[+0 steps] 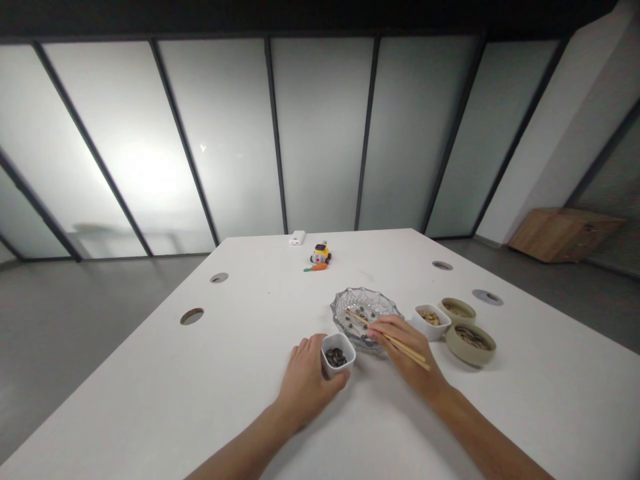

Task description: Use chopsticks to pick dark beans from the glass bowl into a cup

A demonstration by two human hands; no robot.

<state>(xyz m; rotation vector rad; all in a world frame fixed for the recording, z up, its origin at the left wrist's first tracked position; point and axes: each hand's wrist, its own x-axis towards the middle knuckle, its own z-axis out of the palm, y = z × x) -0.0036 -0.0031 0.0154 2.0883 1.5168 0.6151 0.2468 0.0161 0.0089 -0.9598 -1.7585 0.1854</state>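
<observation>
My left hand (311, 373) is wrapped round a small white square cup (347, 361) with dark seeds (336, 357) in it. A pair of wooden chopsticks (407, 352) is gripped in my right hand (404, 347). Their tips reach into a clear glass bowl (340, 300) with a scalloped rim, just behind the cup. Several dark seeds lie scattered in the bowl. Whether the tips pinch a seed is too small to tell.
Right of the bowl stand a white cup (434, 332) of pale nuts or seeds and two olive-green bowls (470, 353) (457, 310). Farther back are a yellow toy vehicle (321, 253), an orange carrot-shaped thing (317, 267) and a white box (297, 238). The white table (240, 373) has several round holes.
</observation>
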